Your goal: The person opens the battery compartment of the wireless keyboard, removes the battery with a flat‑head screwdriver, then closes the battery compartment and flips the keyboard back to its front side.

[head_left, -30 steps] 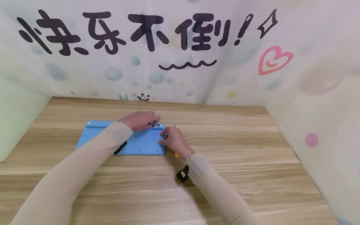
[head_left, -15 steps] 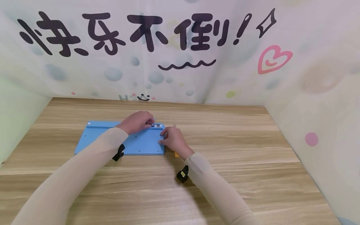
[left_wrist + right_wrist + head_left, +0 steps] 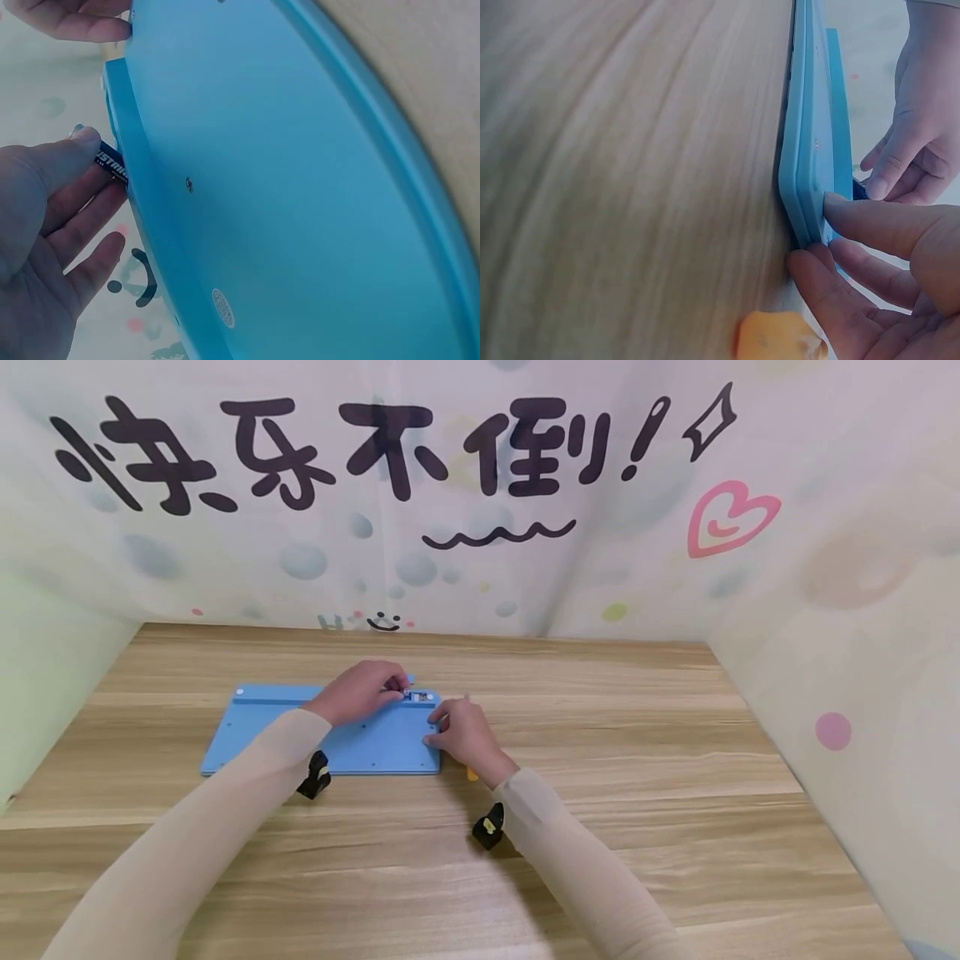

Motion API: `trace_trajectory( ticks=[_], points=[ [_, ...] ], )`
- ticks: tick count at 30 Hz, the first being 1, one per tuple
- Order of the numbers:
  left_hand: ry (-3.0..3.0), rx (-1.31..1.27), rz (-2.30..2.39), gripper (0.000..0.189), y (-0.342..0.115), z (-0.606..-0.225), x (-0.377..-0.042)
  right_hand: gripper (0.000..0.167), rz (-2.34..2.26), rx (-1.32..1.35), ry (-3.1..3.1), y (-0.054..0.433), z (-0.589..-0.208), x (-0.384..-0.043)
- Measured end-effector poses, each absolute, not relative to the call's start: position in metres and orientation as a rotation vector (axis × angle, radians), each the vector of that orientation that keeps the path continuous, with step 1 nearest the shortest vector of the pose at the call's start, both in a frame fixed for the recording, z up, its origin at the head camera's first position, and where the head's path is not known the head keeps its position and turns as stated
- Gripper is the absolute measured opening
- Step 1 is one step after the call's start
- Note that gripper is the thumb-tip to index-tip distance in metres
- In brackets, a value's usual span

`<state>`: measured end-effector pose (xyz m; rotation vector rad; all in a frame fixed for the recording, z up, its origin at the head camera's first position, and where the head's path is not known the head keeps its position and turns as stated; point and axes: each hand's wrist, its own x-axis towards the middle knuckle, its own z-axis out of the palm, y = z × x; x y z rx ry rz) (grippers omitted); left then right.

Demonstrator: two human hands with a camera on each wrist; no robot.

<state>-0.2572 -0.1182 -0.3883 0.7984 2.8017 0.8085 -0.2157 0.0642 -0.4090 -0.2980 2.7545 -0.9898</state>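
A blue keyboard (image 3: 375, 743) lies underside up, with small screws in its back and a raised bar along its far edge. Near the bar's right end is an uncovered battery compartment (image 3: 422, 697). Over the bar, just left of that compartment, my left hand (image 3: 358, 692) pinches a dark battery (image 3: 111, 162) between thumb and fingers; the left wrist view shows it right at the bar's edge. My right hand (image 3: 467, 731) grips the keyboard's right edge, thumb (image 3: 877, 221) on the back and fingers underneath.
An orange-handled object (image 3: 472, 773) lies beside the keyboard, mostly hidden beneath my right hand. A small blue piece (image 3: 410, 679) shows behind the bar. The wooden table (image 3: 637, 777) meets a printed cloth (image 3: 645, 577) at its far edge.
My left hand has drawn back slightly to the left, showing more of the battery compartment and the small blue piece behind. My right hand keeps its place on the keyboard's edge.
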Motion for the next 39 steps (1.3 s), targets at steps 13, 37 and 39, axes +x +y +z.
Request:
trace_trajectory(
  ticks=[13,37,39],
  points=[
    [2.777,0.814,0.909,0.015,-0.118,-0.384,-0.26,0.024,-1.005,-0.287,2.749,0.066,-0.409,-0.214],
    [2.837,0.782,0.609,0.016,-0.156,-0.368,-0.277,0.024,-1.023,-0.295,2.749,0.066,-0.408,-0.212],
    [2.845,0.762,0.567,0.015,-0.159,-0.368,-0.278,0.024,-1.027,-0.293,2.746,0.066,-0.408,-0.212]
  ],
)
